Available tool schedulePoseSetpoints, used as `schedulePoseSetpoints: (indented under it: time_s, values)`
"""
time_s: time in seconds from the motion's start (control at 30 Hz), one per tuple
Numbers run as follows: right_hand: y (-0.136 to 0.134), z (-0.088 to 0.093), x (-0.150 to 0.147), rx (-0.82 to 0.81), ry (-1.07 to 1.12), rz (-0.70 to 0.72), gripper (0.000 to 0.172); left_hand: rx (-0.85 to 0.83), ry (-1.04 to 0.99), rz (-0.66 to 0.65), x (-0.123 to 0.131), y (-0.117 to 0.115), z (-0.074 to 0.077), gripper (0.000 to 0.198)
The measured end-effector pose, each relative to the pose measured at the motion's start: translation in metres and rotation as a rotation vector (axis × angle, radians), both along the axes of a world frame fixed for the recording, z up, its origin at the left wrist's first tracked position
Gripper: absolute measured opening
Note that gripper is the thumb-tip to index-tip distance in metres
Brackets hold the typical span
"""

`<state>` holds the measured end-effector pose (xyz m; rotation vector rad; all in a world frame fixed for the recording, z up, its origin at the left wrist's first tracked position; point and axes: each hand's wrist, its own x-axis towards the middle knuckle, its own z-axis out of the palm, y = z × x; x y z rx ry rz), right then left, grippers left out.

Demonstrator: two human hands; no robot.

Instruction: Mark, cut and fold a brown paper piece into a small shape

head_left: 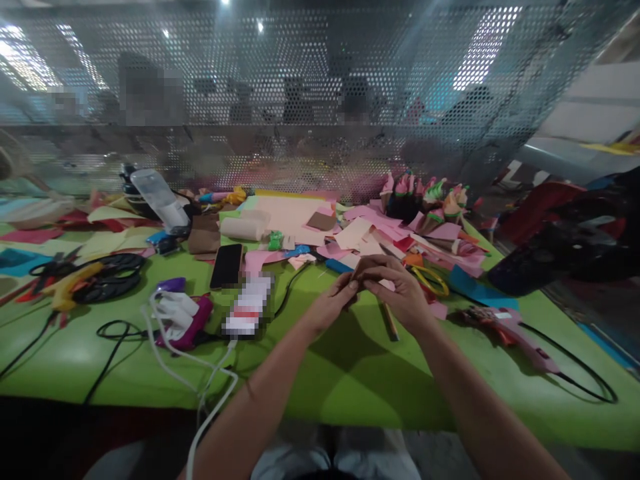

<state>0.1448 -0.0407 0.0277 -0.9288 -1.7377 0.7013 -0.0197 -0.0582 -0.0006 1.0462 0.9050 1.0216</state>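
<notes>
Head view: from my seat I see the left hand (340, 291) and right hand (395, 285) brought together over the green table (320, 403), fingers bent and fingertips meeting. Whether they pinch anything I cannot tell — the curled fingers hide whatever lies between them. A slim stick (390, 323) lies on the table just below the right hand, its upper end covered from me, and a blue strip (337, 265) sits just beyond the left hand. Yellow-handled scissors (434, 280) lie to the right of the right hand, and farther right I have a pink glue gun (527, 343) with its black cord curving round. Left of the forearms are a phone with a lit screen (250, 307), a black phone (227, 267) and a magenta power strip (199, 327) with white plugs in it. Beyond the hands, scraps of pink paper (383, 227) lie heaped near a cream roll (243, 228) — and behind everything stands a perforated metal screen (300, 53).
</notes>
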Motion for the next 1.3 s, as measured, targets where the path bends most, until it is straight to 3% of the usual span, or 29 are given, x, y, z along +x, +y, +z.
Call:
schedulePoseSetpoints:
  time_s: [0.13, 0.23, 0.47, 0.7, 1.0, 1.13, 1.3]
  values:
    - [0.000, -0.004, 0.001, 0.007, -0.019, -0.060, 0.013, 0.000, -0.014, 0.015, 0.001, 0.000, 0.000, 0.057]
    - [0.000, -0.006, 0.002, 0.026, -0.049, -0.115, 0.014, 0.094, 0.050, -0.003, 0.002, 0.000, 0.001, 0.052]
    - [0.001, -0.007, 0.000, 0.023, -0.071, -0.146, 0.013, 0.381, 0.648, 0.063, 0.004, 0.002, 0.002, 0.040]
    - [0.003, -0.013, -0.001, -0.020, -0.082, -0.107, 0.022, 0.486, 0.714, 0.114, 0.004, 0.003, -0.004, 0.044]
    - [0.001, -0.009, -0.004, -0.106, -0.155, -0.127, 0.037, 0.469, 1.164, 0.037, 0.011, 0.001, -0.002, 0.048]
    - [0.003, -0.011, -0.002, -0.151, -0.095, -0.107, 0.032, 0.507, 1.126, 0.036, 0.009, 0.000, -0.004, 0.050]
    - [0.008, -0.013, 0.001, -0.169, 0.010, -0.126, 0.028, 0.512, 0.715, 0.092, 0.006, 0.004, -0.011, 0.047]
